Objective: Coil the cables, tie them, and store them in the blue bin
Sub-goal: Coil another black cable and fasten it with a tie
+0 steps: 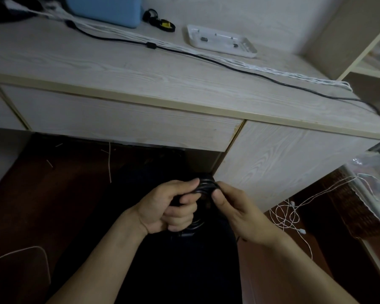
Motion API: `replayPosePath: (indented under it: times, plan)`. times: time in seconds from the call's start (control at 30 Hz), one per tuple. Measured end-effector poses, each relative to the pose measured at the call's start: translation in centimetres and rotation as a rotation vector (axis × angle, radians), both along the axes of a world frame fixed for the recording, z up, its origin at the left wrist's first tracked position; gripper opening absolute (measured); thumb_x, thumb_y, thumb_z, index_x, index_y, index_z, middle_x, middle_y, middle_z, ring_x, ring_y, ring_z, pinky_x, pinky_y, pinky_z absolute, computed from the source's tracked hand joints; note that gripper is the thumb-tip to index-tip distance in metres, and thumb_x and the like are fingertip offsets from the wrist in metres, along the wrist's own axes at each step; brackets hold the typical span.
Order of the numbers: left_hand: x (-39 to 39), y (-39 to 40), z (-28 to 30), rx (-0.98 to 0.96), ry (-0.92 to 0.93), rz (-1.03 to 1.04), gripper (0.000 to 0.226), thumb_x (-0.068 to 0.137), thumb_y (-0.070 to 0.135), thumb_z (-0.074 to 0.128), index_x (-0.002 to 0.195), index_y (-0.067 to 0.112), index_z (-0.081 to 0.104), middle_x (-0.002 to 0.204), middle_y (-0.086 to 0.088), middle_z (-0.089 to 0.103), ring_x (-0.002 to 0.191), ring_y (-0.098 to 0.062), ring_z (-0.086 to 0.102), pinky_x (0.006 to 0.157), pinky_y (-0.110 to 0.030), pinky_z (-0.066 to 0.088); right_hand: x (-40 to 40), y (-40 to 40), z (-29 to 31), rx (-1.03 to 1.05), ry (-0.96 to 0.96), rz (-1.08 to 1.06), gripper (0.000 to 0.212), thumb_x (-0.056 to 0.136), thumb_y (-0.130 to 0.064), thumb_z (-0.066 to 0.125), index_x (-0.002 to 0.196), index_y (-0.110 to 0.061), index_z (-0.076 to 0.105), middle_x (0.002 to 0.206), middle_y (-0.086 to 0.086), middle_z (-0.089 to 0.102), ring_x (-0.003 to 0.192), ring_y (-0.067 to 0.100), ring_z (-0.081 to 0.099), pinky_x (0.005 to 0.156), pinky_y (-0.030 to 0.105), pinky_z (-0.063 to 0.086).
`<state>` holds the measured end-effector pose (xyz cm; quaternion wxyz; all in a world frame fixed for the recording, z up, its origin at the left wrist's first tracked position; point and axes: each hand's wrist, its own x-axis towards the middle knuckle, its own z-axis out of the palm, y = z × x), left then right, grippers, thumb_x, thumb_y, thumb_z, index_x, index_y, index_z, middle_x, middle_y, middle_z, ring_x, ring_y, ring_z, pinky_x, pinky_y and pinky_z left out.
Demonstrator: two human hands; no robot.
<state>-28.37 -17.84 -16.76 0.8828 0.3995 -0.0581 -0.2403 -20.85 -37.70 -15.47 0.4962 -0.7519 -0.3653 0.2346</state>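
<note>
Below the desk's front edge, my left hand (173, 207) grips a coil of black cable (206, 186), fingers curled round the loops. My right hand (237, 211) pinches the same coil at its upper right side. The lower part of the coil is hard to make out against the dark background. The blue bin (110, 9) stands at the back left of the desk. A long black cable (206, 57) and a bundle of white cables (272, 70) lie stretched across the desk top.
A white tray (221, 40) sits at the back of the wooden desk (97, 69), with a black and yellow strap (160, 20) beside the bin. Tangled white cables (285, 213) lie on the floor at right, near a wicker basket (349, 202). Another thin cable (20, 253) lies lower left.
</note>
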Motion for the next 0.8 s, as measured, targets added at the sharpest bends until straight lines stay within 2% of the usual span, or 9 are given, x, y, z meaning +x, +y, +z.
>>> replayPosePath:
  times: [0.1,0.17,0.23,0.33,0.43,0.5,0.67,0.8]
  plan:
    - [0.2,-0.5,0.2,-0.04,0.142,0.115,0.045,0.089,0.048,0.058,0.059,0.02,0.04,0.039,0.008,0.024,0.03,-0.006,0.018,0.034,-0.022,0.023,-1.1,1.2,0.1,0.158,0.427,-0.107,0.041,0.096,-0.043,0.048,0.088,-0.004,0.058,0.066,0.011,0.058,0.067,0.022,0.063,0.075,0.037,0.053]
    - [0.2,-0.8,0.3,-0.058,0.177,0.146,0.046,0.09,0.05,0.055,0.057,0.021,0.04,0.04,0.007,0.024,0.031,-0.006,0.019,0.035,-0.022,0.025,-1.4,1.6,0.5,0.247,0.663,-0.149,0.039,0.096,-0.043,0.05,0.083,-0.006,0.058,0.054,0.005,0.043,0.049,0.019,0.05,0.07,0.04,0.053]
    - [0.4,-1.2,0.4,-0.082,0.183,0.133,0.052,0.095,0.054,0.049,0.056,0.021,0.038,0.041,0.007,0.026,0.032,-0.007,0.022,0.038,-0.023,0.029,-1.4,1.8,1.1,0.254,0.763,-0.198,0.046,0.098,-0.049,0.05,0.081,-0.007,0.058,0.051,-0.001,0.027,0.043,0.014,0.031,0.059,0.033,0.048]
    - [0.6,-2.0,0.2,-0.089,0.195,0.084,0.057,0.099,0.051,0.04,0.052,0.02,0.035,0.04,0.006,0.027,0.032,-0.009,0.026,0.042,-0.026,0.033,-1.4,2.0,1.7,0.18,0.779,-0.302,0.053,0.094,-0.056,0.045,0.075,-0.008,0.056,0.049,-0.002,0.018,0.042,0.013,0.018,0.049,0.029,0.034]
    - [0.6,-2.5,0.1,-0.155,0.218,0.053,0.053,0.099,0.04,0.038,0.05,0.018,0.037,0.04,0.005,0.029,0.034,-0.01,0.03,0.046,-0.028,0.035,-1.4,2.0,1.7,0.157,0.757,-0.367,0.046,0.087,-0.052,0.056,0.066,-0.01,0.056,0.047,-0.001,0.021,0.041,0.013,0.018,0.044,0.026,0.028]
    - [0.5,-2.5,-0.1,-0.211,0.247,0.039,0.05,0.097,0.036,0.036,0.05,0.018,0.039,0.041,0.005,0.031,0.035,-0.011,0.032,0.047,-0.028,0.036,-1.4,1.9,1.6,0.166,0.765,-0.377,0.042,0.087,-0.046,0.06,0.063,-0.012,0.056,0.048,-0.001,0.022,0.042,0.012,0.019,0.044,0.026,0.027]
    - [0.6,-2.0,-0.4,-0.261,0.318,0.034,0.047,0.095,0.035,0.035,0.052,0.018,0.042,0.042,0.006,0.03,0.034,-0.009,0.029,0.044,-0.026,0.034,-1.4,2.0,1.3,0.173,0.782,-0.375,0.038,0.087,-0.042,0.061,0.068,-0.01,0.056,0.052,0.0,0.019,0.044,0.012,0.019,0.048,0.027,0.028]
    - [0.9,-2.6,-0.1,-0.144,0.388,0.178,0.046,0.094,0.036,0.042,0.051,0.02,0.037,0.042,0.008,0.021,0.034,-0.008,0.018,0.039,-0.024,0.022,-1.3,2.1,0.9,0.165,0.795,-0.427,0.039,0.093,-0.042,0.057,0.075,-0.008,0.06,0.053,-0.002,0.02,0.046,0.011,0.019,0.047,0.026,0.029]
